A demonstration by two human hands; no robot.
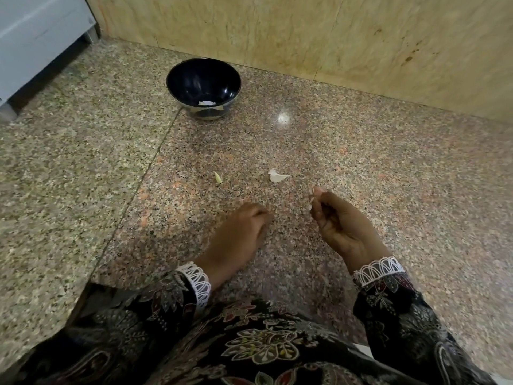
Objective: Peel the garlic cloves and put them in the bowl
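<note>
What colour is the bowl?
The bowl is dark, navy or black, and glossy inside. The head view shows it.

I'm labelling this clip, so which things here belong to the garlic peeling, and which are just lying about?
Part of the job:
bowl, something pale inside
clove on the floor
skin scrap on the floor
right hand, pinching a pale bit
left hand, fingers curled, contents hidden

Just there:
white cabinet
wall
</note>
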